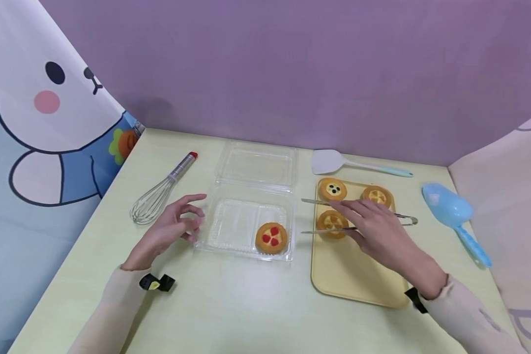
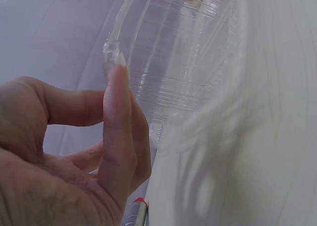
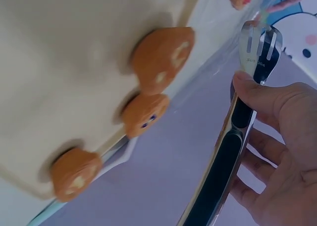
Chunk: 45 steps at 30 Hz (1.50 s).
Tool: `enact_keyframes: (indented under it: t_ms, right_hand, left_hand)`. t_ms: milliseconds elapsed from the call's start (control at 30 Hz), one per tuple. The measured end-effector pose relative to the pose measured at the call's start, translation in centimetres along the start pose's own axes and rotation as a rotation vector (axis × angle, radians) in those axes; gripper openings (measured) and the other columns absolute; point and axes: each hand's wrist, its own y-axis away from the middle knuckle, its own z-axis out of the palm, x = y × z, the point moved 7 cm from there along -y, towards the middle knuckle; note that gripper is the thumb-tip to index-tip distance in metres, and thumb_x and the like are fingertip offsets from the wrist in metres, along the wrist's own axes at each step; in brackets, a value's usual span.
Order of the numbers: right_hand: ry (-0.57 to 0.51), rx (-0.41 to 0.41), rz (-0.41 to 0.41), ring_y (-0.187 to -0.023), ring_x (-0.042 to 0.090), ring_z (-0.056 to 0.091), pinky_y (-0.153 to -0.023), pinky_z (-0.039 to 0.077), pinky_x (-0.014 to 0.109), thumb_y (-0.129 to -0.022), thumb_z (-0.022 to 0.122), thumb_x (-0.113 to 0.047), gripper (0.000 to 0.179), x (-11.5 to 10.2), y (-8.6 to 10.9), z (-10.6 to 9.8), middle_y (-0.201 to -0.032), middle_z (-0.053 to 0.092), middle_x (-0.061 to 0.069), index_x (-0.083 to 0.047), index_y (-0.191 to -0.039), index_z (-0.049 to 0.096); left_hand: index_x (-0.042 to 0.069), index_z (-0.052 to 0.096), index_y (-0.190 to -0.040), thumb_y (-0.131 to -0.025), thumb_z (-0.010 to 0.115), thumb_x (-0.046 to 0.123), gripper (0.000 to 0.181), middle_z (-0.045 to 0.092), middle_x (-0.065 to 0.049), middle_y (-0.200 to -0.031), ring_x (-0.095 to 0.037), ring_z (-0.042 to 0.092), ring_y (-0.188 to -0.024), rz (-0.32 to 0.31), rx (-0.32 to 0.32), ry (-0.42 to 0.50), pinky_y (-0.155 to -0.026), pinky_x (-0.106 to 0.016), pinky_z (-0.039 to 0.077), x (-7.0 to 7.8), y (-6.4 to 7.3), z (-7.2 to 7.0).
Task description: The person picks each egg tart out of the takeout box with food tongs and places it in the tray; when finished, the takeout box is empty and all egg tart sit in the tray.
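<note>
My left hand (image 1: 173, 225) is at the left rim of an open clear plastic container (image 1: 230, 223); in the left wrist view the thumb tip overlaps that rim, and the fingers curl behind it. A tart with red topping (image 1: 272, 238) lies in the container's right part. My right hand (image 1: 373, 228) holds metal tongs (image 1: 310, 232) with spread arms, tips pointing left. They hover over a yellow tray (image 1: 358, 275), apart from the tarts in the right wrist view. On the tray lie a tart with dark dots (image 1: 333, 189) and two tarts with pale tops (image 1: 333, 221), one partly behind my hand.
A wire whisk (image 1: 157, 199) lies left of the container. Behind the tray is a white spatula (image 1: 329, 162) with a mint handle. A blue scoop (image 1: 451, 206) lies to the right. The purple backdrop (image 1: 292, 73) meets the table's far edge.
</note>
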Motion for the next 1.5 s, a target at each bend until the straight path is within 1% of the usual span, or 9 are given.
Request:
enact_keyframes:
  t_ms: [167, 233, 333, 533, 667, 867, 1100, 1267, 1500]
  right_hand:
    - [-0.014, -0.027, -0.053, -0.123, 0.032, 0.065, -0.098, 0.056, 0.055, -0.084, 0.087, -0.017, 0.079, -1.7, -2.2, 0.2, -0.137, 0.067, 0.007, -0.020, -0.154, 0.051]
    - [-0.016, -0.036, -0.084, -0.124, 0.031, 0.064, -0.095, 0.056, 0.053, -0.084, 0.087, -0.018, 0.077, -2.4, -3.0, 0.3, -0.137, 0.067, 0.006, -0.020, -0.153, 0.052]
    - [-0.006, -0.050, -0.142, -0.125, 0.029, 0.064, -0.097, 0.056, 0.050, -0.085, 0.087, -0.018, 0.075, -3.7, -4.1, 0.6, -0.134, 0.069, 0.004, -0.020, -0.152, 0.054]
    - [0.078, -0.081, -0.254, -0.119, 0.025, 0.065, -0.104, 0.053, 0.048, -0.087, 0.085, -0.023, 0.070, -5.8, -5.3, 1.5, -0.129, 0.072, 0.002, -0.020, -0.150, 0.056]
    - [0.123, -0.102, -0.284, -0.118, 0.025, 0.065, -0.098, 0.052, 0.044, -0.088, 0.083, -0.025, 0.068, -6.5, -6.0, 2.0, -0.129, 0.071, 0.002, -0.022, -0.151, 0.056]
    - [0.132, -0.111, -0.293, -0.117, 0.024, 0.065, -0.084, 0.052, 0.038, -0.090, 0.082, -0.026, 0.067, -6.9, -7.1, 2.8, -0.129, 0.071, 0.002, -0.021, -0.151, 0.056]
    - [0.114, -0.087, -0.258, -0.117, 0.025, 0.066, -0.084, 0.055, 0.040, -0.091, 0.081, -0.026, 0.066, -6.6, -8.7, 3.7, -0.130, 0.070, 0.003, -0.021, -0.152, 0.055]
    - [0.075, -0.082, -0.243, -0.117, 0.027, 0.066, -0.086, 0.056, 0.042, -0.089, 0.082, -0.026, 0.068, -6.4, -9.1, 3.7, -0.130, 0.068, 0.005, -0.019, -0.151, 0.055]
    - [0.068, -0.159, -0.213, -0.116, 0.027, 0.065, -0.084, 0.053, 0.041, -0.086, 0.085, -0.029, 0.073, -6.2, -8.9, 3.1, -0.130, 0.067, 0.007, -0.018, -0.152, 0.054]
  left_hand:
    - [0.009, 0.035, -0.160, -0.094, 0.055, -0.007, 0.071, 0.052, -0.021, -0.120, -0.021, 0.064, -0.069, -0.007, 0.003, 0.005, -0.057, -0.034, 0.062, -0.1, 0.0, -0.1]
    - [0.009, 0.035, -0.160, -0.094, 0.055, -0.007, 0.071, 0.052, -0.021, -0.120, -0.020, 0.064, -0.069, -0.003, 0.005, 0.004, -0.057, -0.034, 0.062, -0.1, -0.1, -0.2]
    - [0.010, 0.035, -0.160, -0.094, 0.055, -0.007, 0.070, 0.052, -0.020, -0.119, -0.019, 0.064, -0.068, 0.001, 0.004, 0.002, -0.058, -0.034, 0.062, -0.2, -0.1, -0.2]
    - [0.009, 0.035, -0.160, -0.095, 0.054, -0.007, 0.070, 0.053, -0.020, -0.119, -0.019, 0.064, -0.068, 0.000, 0.005, -0.002, -0.058, -0.034, 0.062, -0.3, -0.1, -0.1]
    - [0.010, 0.035, -0.160, -0.094, 0.055, -0.007, 0.071, 0.053, -0.021, -0.119, -0.020, 0.064, -0.069, 0.001, 0.007, 0.000, -0.058, -0.035, 0.062, -0.1, 0.0, -0.1]
    - [0.009, 0.035, -0.160, -0.094, 0.056, -0.007, 0.071, 0.053, -0.023, -0.119, -0.020, 0.064, -0.070, 0.000, 0.005, 0.003, -0.058, -0.035, 0.062, 0.1, 0.2, 0.1]
    - [0.009, 0.036, -0.160, -0.093, 0.054, -0.008, 0.071, 0.053, -0.021, -0.119, -0.020, 0.063, -0.071, -0.012, 0.014, 0.009, -0.058, -0.034, 0.062, -0.2, 0.1, 0.0]
    - [0.010, 0.036, -0.160, -0.093, 0.054, -0.008, 0.072, 0.053, -0.022, -0.120, -0.021, 0.063, -0.071, -0.027, 0.014, 0.008, -0.059, -0.035, 0.062, -0.4, 0.1, 0.0]
    - [0.008, 0.035, -0.160, -0.092, 0.054, -0.008, 0.072, 0.053, -0.021, -0.119, -0.019, 0.062, -0.070, -0.004, 0.008, 0.010, -0.058, -0.033, 0.062, -0.2, 0.0, 0.1]
